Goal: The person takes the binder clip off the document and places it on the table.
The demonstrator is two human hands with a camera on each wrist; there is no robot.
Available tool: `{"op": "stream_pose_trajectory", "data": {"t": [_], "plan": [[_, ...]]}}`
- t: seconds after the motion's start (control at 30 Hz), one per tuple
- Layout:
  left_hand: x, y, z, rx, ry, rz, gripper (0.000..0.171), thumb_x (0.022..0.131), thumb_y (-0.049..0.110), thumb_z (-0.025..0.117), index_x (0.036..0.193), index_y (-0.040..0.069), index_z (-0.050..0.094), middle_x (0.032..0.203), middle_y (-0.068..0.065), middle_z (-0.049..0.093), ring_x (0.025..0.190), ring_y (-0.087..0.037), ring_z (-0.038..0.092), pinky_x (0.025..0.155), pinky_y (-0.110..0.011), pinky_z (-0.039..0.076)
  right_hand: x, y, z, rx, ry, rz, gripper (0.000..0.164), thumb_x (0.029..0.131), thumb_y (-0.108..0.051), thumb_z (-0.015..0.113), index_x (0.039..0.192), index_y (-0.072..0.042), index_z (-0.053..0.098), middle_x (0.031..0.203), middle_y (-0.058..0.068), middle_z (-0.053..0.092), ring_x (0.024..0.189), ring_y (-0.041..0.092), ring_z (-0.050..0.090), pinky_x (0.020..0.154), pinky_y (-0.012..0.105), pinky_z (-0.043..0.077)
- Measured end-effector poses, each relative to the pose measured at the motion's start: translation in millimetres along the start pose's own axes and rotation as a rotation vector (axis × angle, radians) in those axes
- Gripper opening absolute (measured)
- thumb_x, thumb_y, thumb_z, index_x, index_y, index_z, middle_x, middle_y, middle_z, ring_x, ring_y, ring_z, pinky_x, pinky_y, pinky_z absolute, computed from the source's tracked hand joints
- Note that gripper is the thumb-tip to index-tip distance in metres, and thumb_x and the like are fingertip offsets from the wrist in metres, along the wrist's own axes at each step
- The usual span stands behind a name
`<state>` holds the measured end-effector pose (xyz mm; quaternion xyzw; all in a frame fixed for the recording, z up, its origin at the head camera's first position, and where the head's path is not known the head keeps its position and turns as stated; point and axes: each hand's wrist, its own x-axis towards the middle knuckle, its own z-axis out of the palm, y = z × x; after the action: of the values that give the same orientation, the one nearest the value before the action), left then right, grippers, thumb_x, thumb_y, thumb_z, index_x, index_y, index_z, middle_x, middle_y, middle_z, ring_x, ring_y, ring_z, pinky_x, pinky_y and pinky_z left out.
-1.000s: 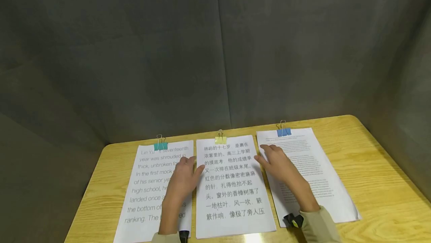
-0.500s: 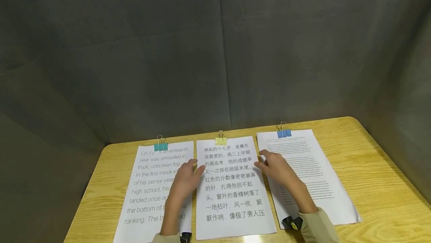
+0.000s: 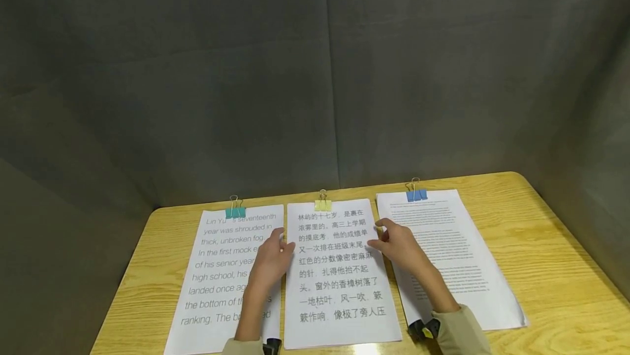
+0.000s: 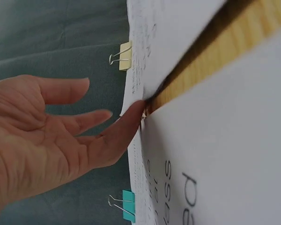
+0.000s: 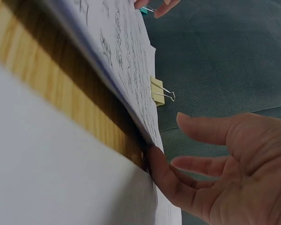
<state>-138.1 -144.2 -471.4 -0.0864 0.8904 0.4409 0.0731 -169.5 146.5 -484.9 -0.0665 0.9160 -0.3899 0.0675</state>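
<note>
Three paper stacks lie side by side, each under a binder clip at its far edge. The middle stack [image 3: 344,330], printed in large Chinese characters, carries a yellow binder clip [image 3: 322,205]. Along its left edge is my left hand [image 3: 270,259], over the English-text stack [image 3: 197,338] with a teal binder clip [image 3: 235,213]. My right hand [image 3: 401,246] is at the opposite edge, above the small-print stack [image 3: 472,308] with a blue binder clip [image 3: 416,196]. In both wrist views a fingertip reaches down at the middle stack's side; thumbs are raised off the paper.
The wooden table [image 3: 551,262] shows in narrow gaps between the stacks and on both outer sides. A dark grey curtain [image 3: 246,98] rises behind the far table edge and along the sides.
Both hands draw slightly inward to the middle stack's edges, the right thumb now overlapping its right edge. The stacks and clips stay in place apart from slight shifts of the head view.
</note>
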Motion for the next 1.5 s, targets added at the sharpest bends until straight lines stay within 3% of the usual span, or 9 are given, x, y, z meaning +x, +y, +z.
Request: {"op": "stream_pose_trajectory", "data": {"t": [0.23,0.33,0.47,0.57,0.67,0.8,1.0,1.27,1.5], "plan": [[0.9,-8.3,-8.1,-0.094,-0.027,-0.014,0.056,0.102,0.015,0.059,0.153,-0.003,0.043,0.092,-0.013,0.065,0.067,-0.023,0.062,0.062,-0.034,0.049,3,-1,3,0.14,-0.037,0.038,0.06,0.085,0.005,0.078,0.137,0.016,0.05,0.085,0.011,0.064,0.066,0.018,0.065,0.06,0.033,0.058],[0.7,-7.7,-6.7,-0.102,-0.036,0.01,0.059,0.097,0.008,0.062,0.152,-0.004,0.043,0.105,-0.021,0.07,0.085,-0.03,0.069,0.077,-0.046,0.056,2,0,4,0.173,-0.073,0.025,0.055,0.085,0.008,0.076,0.134,0.018,0.052,0.084,0.011,0.063,0.067,0.019,0.066,0.061,0.034,0.06],[0.0,-4.9,-3.2,-0.118,-0.05,0.036,0.069,0.092,0.001,0.064,0.155,-0.008,0.036,0.132,-0.032,0.063,0.113,-0.044,0.067,0.099,-0.063,0.049,2,1,6,0.165,-0.094,0.024,0.05,0.086,0.008,0.074,0.131,0.018,0.056,0.08,0.008,0.062,0.068,0.018,0.065,0.061,0.033,0.059],[0.2,-4.0,-2.4,-0.114,-0.043,0.028,0.072,0.091,-0.001,0.063,0.156,-0.009,0.033,0.134,-0.032,0.062,0.116,-0.045,0.066,0.101,-0.064,0.048,2,3,7,0.196,-0.114,0.028,0.047,0.087,0.008,0.073,0.13,0.018,0.057,0.08,0.008,0.062,0.068,0.018,0.065,0.061,0.033,0.059],[0.7,-4.5,-3.2,-0.101,-0.055,0.028,0.064,0.091,-0.003,0.064,0.151,-0.009,0.044,0.13,-0.027,0.066,0.115,-0.041,0.067,0.102,-0.06,0.048,2,3,8,0.235,-0.125,0.024,0.04,0.087,0.01,0.072,0.124,0.016,0.06,0.081,0.009,0.063,0.069,0.019,0.066,0.062,0.034,0.06],[2.0,-4.7,-5.7,-0.113,-0.082,0.062,0.049,0.09,-0.003,0.064,0.139,-0.006,0.059,0.116,-0.017,0.074,0.102,-0.03,0.071,0.095,-0.051,0.052,2,3,7,0.268,-0.1,0.019,0.025,0.087,0.012,0.07,0.112,0.011,0.064,0.082,0.01,0.062,0.071,0.019,0.065,0.062,0.034,0.061],[2.1,-6.4,-8.1,-0.115,-0.079,0.097,0.041,0.087,-0.001,0.067,0.128,-0.005,0.066,0.102,-0.01,0.078,0.085,-0.02,0.072,0.084,-0.04,0.053,3,6,3,0.323,-0.07,0.028,0.019,0.087,0.013,0.068,0.105,0.008,0.065,0.081,0.01,0.061,0.068,0.019,0.064,0.059,0.035,0.06],[2.1,-6.8,-11.6,-0.176,-0.081,0.054,0.036,0.09,0.0,0.069,0.126,-0.004,0.066,0.096,-0.008,0.076,0.072,-0.018,0.069,0.063,-0.033,0.054,5,5,-1,0.354,-0.005,0.039,0.018,0.086,0.014,0.068,0.103,0.008,0.066,0.079,0.008,0.06,0.066,0.017,0.061,0.056,0.032,0.058],[3.3,-4.1,-10.3,-0.251,-0.073,0.041,0.035,0.093,0.002,0.067,0.128,-0.004,0.063,0.094,-0.009,0.076,0.07,-0.019,0.071,0.063,-0.032,0.055,5,6,-8,0.443,0.038,0.069,0.017,0.087,0.013,0.069,0.103,0.008,0.065,0.083,0.008,0.058,0.07,0.018,0.059,0.059,0.03,0.056]]}}
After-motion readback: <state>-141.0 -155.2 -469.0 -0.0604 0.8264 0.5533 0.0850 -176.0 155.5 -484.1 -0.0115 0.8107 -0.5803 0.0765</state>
